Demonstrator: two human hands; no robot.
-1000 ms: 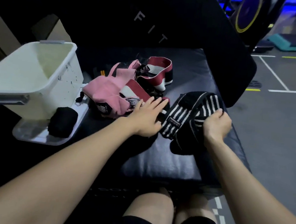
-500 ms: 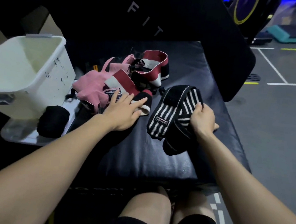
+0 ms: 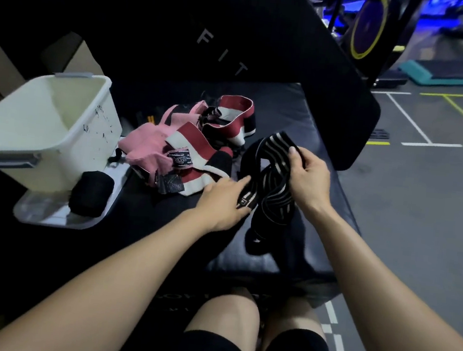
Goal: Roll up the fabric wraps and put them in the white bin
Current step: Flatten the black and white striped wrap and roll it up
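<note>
The right hand (image 3: 307, 180) pinches the black-and-white striped wrap (image 3: 273, 179) at its upper end; the left hand (image 3: 223, 200), fingers straight, presses its labelled end on the counter (image 3: 300, 119). Soft, limp and light, it likely rolls best from that end; the white bin (image 3: 45, 129) sits at nine o'clock.

I see a black-and-white striped wrap (image 3: 273, 179) of matt woven cloth, ribbed along its stripes. The pink wrap (image 3: 145, 147) looks softer, perhaps fleecy, though blur hides the weave. The red-and-white wrap (image 3: 198, 158) carries a shiny printed label. The white bin (image 3: 45, 126) is smooth scuffed plastic. The bench pad (image 3: 272, 264) is black leatherette with a dull sheen.
</note>
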